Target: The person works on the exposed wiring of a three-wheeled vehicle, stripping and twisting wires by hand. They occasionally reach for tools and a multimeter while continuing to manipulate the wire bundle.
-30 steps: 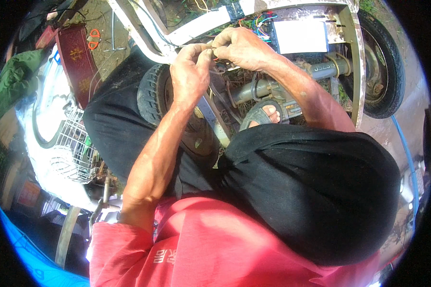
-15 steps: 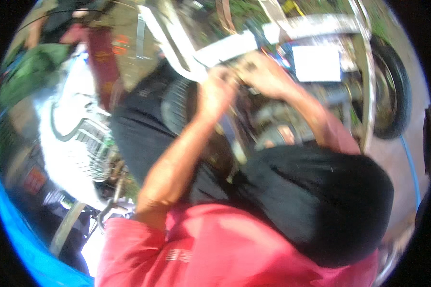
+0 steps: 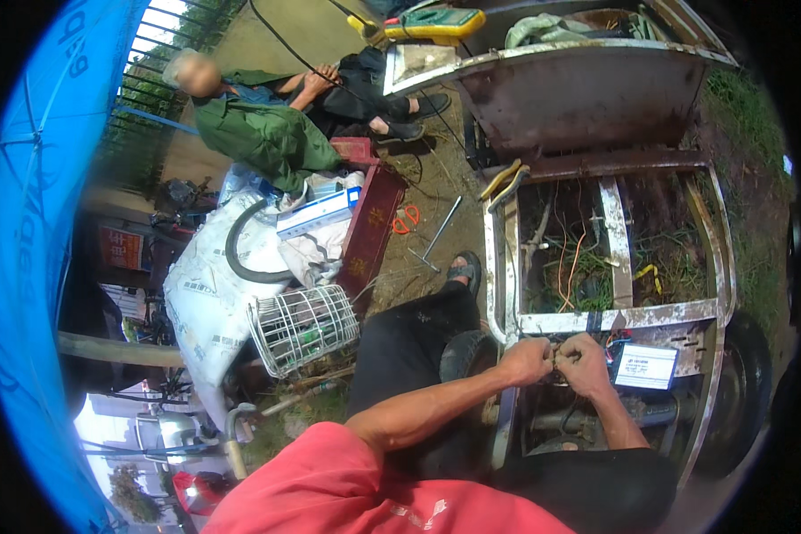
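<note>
My left hand [image 3: 527, 362] and my right hand [image 3: 586, 363] meet just below a crossbar of the white, rusty metal frame [image 3: 618, 318]. The fingers of both are closed, pinching at something small between them that I cannot make out. A boxy unit with a white label [image 3: 645, 367] sits right of my right hand, with several thin coloured wires [image 3: 616, 338] close to its upper left corner. Under my forearms lie the axle parts [image 3: 632, 416], partly hidden. A black tyre [image 3: 465, 354] stands beside my left wrist, and another wheel [image 3: 740, 400] is at the frame's right.
Pliers [image 3: 505, 182] rest on the frame's left rail. A yellow-green multimeter [image 3: 436, 24] lies beyond, on the raised cart bed [image 3: 587, 98]. Orange-handled scissors [image 3: 406, 219] and a T-handle wrench [image 3: 436, 236] are on the ground. A wire basket [image 3: 307, 329] and a seated person [image 3: 258, 133] are left.
The view has swung up and to the left and is sharper, bringing in the seated person and tools. My hands remain close together at the crossbar, fingers still closed.
</note>
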Demonstrator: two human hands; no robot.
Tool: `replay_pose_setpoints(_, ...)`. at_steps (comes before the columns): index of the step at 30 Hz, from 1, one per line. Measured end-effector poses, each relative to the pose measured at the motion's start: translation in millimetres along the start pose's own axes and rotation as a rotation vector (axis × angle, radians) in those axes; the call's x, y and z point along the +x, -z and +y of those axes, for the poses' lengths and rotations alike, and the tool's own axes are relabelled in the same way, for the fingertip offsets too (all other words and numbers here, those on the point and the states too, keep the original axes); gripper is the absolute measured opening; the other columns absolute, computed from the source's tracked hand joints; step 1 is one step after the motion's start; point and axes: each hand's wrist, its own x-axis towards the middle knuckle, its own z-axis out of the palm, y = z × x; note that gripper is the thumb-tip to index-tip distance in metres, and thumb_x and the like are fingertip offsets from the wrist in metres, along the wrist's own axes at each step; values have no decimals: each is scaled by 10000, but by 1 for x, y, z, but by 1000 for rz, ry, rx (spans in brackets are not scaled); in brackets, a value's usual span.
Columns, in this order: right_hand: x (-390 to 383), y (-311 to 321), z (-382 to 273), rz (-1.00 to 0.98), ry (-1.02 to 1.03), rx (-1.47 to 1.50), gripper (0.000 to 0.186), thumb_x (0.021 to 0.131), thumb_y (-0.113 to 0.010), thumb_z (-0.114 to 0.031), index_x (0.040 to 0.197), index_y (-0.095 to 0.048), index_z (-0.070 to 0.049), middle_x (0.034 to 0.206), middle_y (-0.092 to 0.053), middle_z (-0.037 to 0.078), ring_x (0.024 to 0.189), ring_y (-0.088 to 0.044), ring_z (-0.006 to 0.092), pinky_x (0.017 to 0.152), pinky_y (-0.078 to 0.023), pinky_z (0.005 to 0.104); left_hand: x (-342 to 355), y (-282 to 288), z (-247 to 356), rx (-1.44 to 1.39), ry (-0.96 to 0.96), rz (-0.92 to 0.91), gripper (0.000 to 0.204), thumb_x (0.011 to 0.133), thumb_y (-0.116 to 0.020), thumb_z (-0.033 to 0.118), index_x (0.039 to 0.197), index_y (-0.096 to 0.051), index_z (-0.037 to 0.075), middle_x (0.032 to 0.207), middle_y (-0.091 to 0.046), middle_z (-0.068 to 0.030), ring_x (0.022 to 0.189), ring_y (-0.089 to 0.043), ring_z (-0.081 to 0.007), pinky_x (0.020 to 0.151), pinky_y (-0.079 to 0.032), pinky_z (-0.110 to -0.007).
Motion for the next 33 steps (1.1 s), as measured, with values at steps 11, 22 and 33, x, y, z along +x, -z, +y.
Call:
replay_pose_setpoints(11, -4, 3, -1, 10, -43, 43, 93, 770, -739, -43, 800, -670, 11, 887, -659, 116, 817, -653, 228, 728, -536, 337, 10, 22, 26, 188, -82, -235, 245, 804, -754, 246, 954, -728, 55, 943, -734, -197, 935, -700, -399, 805, -548, -487)
replay_pose_setpoints(22, -3, -2, 0, 3, 18, -17, 102, 791, -738, -63, 833, -687, 13, 913, -676, 141, 829, -674, 271, 728, -540, 364, 4, 14, 10, 212, -178, -104, 167, 859, -646, 161, 961, -704, 41, 966, -714, -211, 982, -672, -424, 847, -531, -539)
replay_pose_setpoints(33, -4, -4, 3, 36, 39, -30, 104, 790, -732, -59, 846, -690, 18, 915, -673, 142, 811, -676, 260, 706, -541, 352, 0, 22, 6, 234, -352, -74, 144, 921, -635, 150, 1004, -674, 39, 993, -691, -209, 964, -671, -441, 833, -544, -532)
